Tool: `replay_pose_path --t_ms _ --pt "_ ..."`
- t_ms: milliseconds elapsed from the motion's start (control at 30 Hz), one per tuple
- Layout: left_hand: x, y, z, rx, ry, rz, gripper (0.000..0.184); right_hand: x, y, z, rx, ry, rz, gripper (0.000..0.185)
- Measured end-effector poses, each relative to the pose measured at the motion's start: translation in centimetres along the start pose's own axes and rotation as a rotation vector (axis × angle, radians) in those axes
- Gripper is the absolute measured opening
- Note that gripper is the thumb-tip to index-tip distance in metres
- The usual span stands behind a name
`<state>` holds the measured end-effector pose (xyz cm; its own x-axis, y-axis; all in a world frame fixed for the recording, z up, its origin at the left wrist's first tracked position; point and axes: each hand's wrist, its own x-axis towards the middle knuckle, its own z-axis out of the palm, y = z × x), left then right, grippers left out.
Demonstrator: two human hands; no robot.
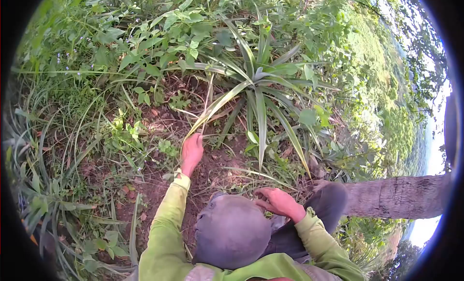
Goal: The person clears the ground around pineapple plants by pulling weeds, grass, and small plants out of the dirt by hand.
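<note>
A spiky plant [258,82] with long narrow leaves grows at the upper middle, and one of its yellow-green leaves [220,103] reaches down to my left hand [192,154]. The fingers of that hand are closed round the leaf's end, with thin dry stalks beside it. Lower right, my right hand [279,202] is between my two knees, with its fingers curled in. Whatever it may hold is too small or hidden to make out. A rounded grey shape, apparently a knee [233,231], is in front of me.
Bare reddish soil [164,189] with dry litter lies round the left arm. Weeds and grass [63,131] grow thickly at the left and top. A rough tree trunk [396,197] stretches in from the right, beside my other knee [331,201]. Green slopes show beyond.
</note>
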<state>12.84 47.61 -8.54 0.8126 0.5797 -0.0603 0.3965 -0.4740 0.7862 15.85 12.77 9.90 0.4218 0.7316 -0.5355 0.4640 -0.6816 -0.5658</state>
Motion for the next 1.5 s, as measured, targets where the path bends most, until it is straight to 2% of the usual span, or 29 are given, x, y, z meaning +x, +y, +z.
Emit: replay_pose_path --t_ms 33,67,167,300,433,467,500,567,633,700,733,767,800,833,867,900,967,1000,1033,1100,1167,1300,1367,1433,1500 --pt "-1.0 0.3 -0.6 0.006 0.003 -0.072 0.025 -0.3 0.3 -0.1 0.020 0.029 -0.016 0.042" --pt "-2.1 0.3 -0.8 0.007 0.091 -0.007 0.026 -0.6 0.4 -0.3 0.027 0.038 -0.021 0.042" --pt "-4.9 1.5 -2.1 -0.063 0.111 0.017 0.026 -1.6 0.8 -0.8 0.120 0.095 -0.050 0.042" --pt "-8.3 4.3 -3.4 -0.097 0.058 -0.082 0.028 -2.4 1.4 -1.2 0.126 0.150 -0.089 0.039" --pt "-10.9 7.2 -4.0 -0.214 0.079 0.007 0.026 -2.8 0.9 -2.4 0.277 0.230 -0.127 0.044" --pt "-11.7 8.3 -4.1 -0.245 0.012 -0.086 0.023 -2.9 0.3 -3.2 0.297 0.210 -0.079 0.045" --pt "-12.2 8.9 -4.0 -0.237 0.016 -0.086 0.023 -3.0 -0.2 -3.8 0.302 0.209 -0.087 0.045" --pt "-12.9 9.8 -3.6 -0.409 -0.128 -0.092 0.027 -3.1 -0.8 -4.8 0.312 0.366 -0.123 0.047" --pt "-13.4 13.7 -4.3 -0.321 -0.164 -0.051 0.029 -2.7 -0.8 -5.7 0.432 0.322 -0.059 0.048" --pt "-13.4 15.4 -3.2 -0.349 -0.197 0.303 0.024 -2.1 -0.7 -6.0 0.631 0.392 -0.087 0.052" --pt "-13.2 16.4 -2.4 -0.343 -0.191 0.303 0.024 -1.9 -1.2 -6.6 0.621 0.419 -0.093 0.052" --pt "-12.8 17.4 -1.6 -0.370 -0.245 0.389 0.023 -1.4 -1.3 -6.8 0.622 0.417 -0.100 0.052" --pt "-12.4 18.2 -0.9 -0.398 -0.302 0.475 0.023 -0.9 -1.2 -6.9 0.688 0.445 -0.112 0.052" --pt "-12.0 18.9 -0.4 -0.396 -0.301 0.474 0.023 -0.4 -1.0 -6.9 0.753 0.472 -0.120 0.053" --pt "-11.6 19.7 -0.1 -0.381 -0.354 0.548 0.023 0.0 -0.7 -6.6 0.799 0.560 -0.137 0.043" --pt "-11.3 20.4 -0.1 -0.366 -0.406 0.624 0.023 0.0 -0.2 -6.7 0.799 0.558 -0.136 0.043" --pt "-11.0 21.3 -0.1 -0.324 -0.477 0.613 0.025 -0.3 1.0 -7.4 0.832 0.590 -0.032 0.032" --pt "-11.0 21.5 0.2 -0.353 -0.493 0.637 0.026 -0.5 0.9 -7.5 0.871 0.643 -0.048 0.024" --pt "-11.1 21.6 0.4 -0.382 -0.510 0.661 0.027 -0.5 0.9 -7.6 0.870 0.639 -0.045 0.024" --pt "-11.2 21.3 1.0 -0.385 -0.507 0.669 0.029 -0.7 1.6 -8.1 0.862 0.487 -0.012 0.022" --pt "-11.3 21.3 1.0 -0.365 -0.616 0.651 0.030 -0.7 1.9 -7.9 0.841 0.473 0.008 0.019" --pt "-10.8 21.2 -0.6 -0.458 -0.525 0.666 0.032 -1.7 3.3 -10.2 1.008 0.567 -0.005 0.017" --pt "-10.1 20.2 -1.4 -0.514 -0.292 0.631 0.035 -2.8 5.3 -12.4 1.051 0.736 0.010 0.018" --pt "-9.1 18.5 -2.3 -0.539 -0.253 0.591 0.037 -4.2 9.0 -14.9 1.074 0.889 0.007 0.016" --pt "-8.2 16.8 -3.7 -0.444 -0.185 0.488 0.036 -5.7 14.2 -17.2 1.142 0.995 0.001 0.023"
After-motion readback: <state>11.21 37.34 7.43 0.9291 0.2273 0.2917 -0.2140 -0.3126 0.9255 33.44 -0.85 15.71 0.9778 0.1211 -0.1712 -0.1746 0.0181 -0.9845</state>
